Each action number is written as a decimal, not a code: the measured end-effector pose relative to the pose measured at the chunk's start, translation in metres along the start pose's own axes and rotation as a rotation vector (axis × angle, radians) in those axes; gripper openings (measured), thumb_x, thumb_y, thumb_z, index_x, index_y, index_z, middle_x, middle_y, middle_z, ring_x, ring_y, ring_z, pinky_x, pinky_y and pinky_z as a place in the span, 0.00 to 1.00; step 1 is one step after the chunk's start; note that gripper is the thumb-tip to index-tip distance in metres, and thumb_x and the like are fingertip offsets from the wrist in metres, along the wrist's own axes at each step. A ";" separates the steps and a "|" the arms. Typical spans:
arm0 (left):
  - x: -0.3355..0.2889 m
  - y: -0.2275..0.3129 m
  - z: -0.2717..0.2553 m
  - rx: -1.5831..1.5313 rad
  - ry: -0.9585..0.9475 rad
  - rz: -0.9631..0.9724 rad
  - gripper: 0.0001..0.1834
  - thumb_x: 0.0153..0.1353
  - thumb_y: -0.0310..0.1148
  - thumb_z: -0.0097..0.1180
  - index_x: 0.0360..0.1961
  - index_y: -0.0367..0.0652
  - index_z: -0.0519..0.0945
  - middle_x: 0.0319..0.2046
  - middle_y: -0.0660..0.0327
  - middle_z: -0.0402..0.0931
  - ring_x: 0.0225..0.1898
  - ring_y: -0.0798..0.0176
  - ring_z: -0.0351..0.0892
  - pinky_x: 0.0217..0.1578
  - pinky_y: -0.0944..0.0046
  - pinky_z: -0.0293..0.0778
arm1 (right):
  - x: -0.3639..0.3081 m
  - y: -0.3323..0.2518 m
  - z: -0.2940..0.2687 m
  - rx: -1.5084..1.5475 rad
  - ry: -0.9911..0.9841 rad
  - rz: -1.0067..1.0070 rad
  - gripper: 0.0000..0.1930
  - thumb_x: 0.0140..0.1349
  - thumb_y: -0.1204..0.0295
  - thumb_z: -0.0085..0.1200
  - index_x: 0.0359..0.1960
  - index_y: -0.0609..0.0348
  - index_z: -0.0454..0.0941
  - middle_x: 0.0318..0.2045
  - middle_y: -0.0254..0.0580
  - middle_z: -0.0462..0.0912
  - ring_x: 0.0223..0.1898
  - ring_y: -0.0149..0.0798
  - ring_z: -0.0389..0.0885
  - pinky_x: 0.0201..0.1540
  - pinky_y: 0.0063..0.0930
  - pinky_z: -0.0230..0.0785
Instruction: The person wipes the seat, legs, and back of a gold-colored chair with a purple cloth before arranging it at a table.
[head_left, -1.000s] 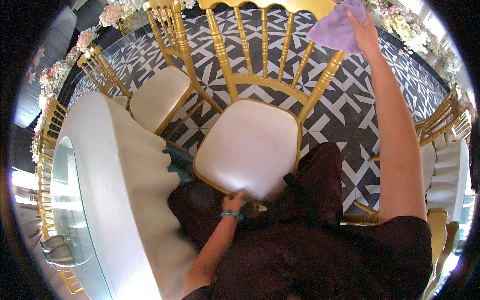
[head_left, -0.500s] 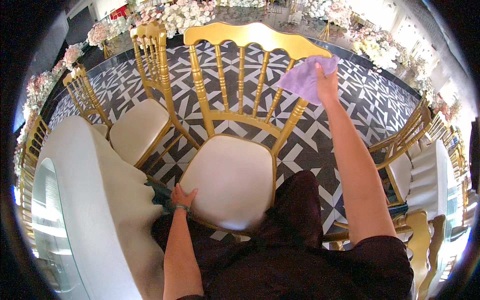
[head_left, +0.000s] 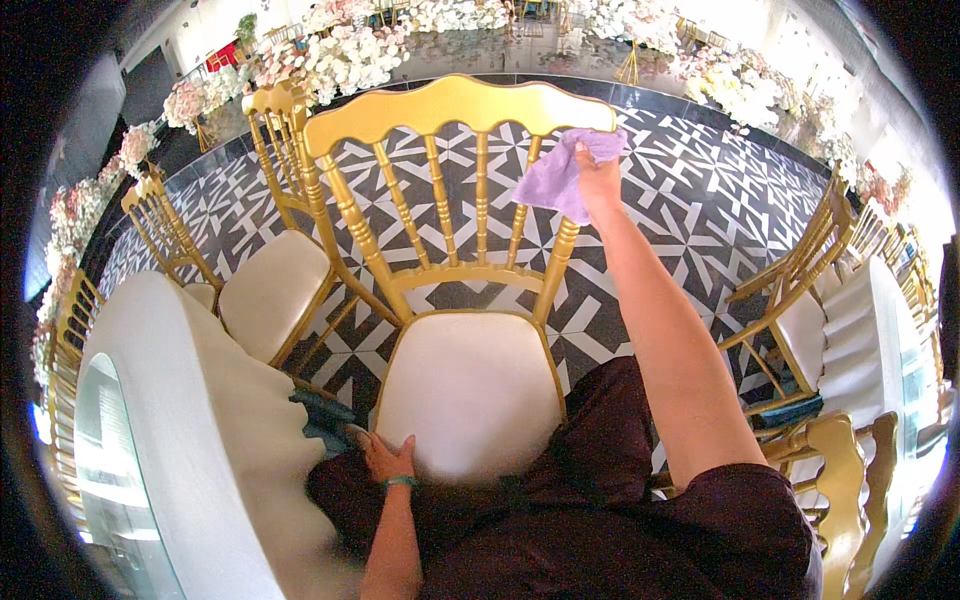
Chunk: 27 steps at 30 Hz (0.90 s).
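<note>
A gold chair (head_left: 460,105) with a scalloped top rail, turned spindles and a white padded seat (head_left: 470,390) stands in front of me. High on the right post of its backrest, my right hand (head_left: 598,182) grips a purple cloth (head_left: 553,188) pressed around the post just under the top rail. One end of the cloth hangs over toward the nearest spindle. My left hand (head_left: 388,460), with a green band at the wrist, holds the seat's near left corner. Its thumb lies by the cushion edge, and its other fingers are partly hidden.
A table with a white cloth (head_left: 235,400) and glass top (head_left: 120,480) is close on my left, another gold chair (head_left: 275,290) beyond it. More gold chairs (head_left: 795,300) and a draped table (head_left: 860,350) stand right. Flower arrangements (head_left: 350,60) line the far edge of the patterned floor (head_left: 690,190).
The chair has turned, its backrest swinging left and its seat shifting slightly right in view. My right hand has moved left with the cloth on the post; my left hand remains at the seat corner.
</note>
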<state>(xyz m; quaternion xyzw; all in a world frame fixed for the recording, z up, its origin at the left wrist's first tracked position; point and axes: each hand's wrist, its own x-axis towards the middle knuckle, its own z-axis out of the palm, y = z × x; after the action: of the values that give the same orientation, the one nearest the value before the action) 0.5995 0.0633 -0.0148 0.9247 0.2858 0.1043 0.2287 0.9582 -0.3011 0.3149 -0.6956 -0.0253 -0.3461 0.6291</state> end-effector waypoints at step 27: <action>0.045 0.105 0.005 0.196 0.018 0.222 0.34 0.57 0.54 0.46 0.60 0.45 0.63 0.60 0.44 0.58 0.61 0.43 0.56 0.58 0.41 0.52 | -0.039 0.064 0.002 0.049 0.099 0.034 0.28 0.51 0.75 0.61 0.53 0.64 0.63 0.39 0.41 0.77 0.39 0.34 0.76 0.43 0.27 0.69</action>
<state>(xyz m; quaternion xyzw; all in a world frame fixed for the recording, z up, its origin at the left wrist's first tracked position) 0.6882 0.0103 0.0342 0.9676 0.1925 0.1088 0.1216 0.9593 -0.2963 0.2401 -0.6623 0.0089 -0.3687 0.6522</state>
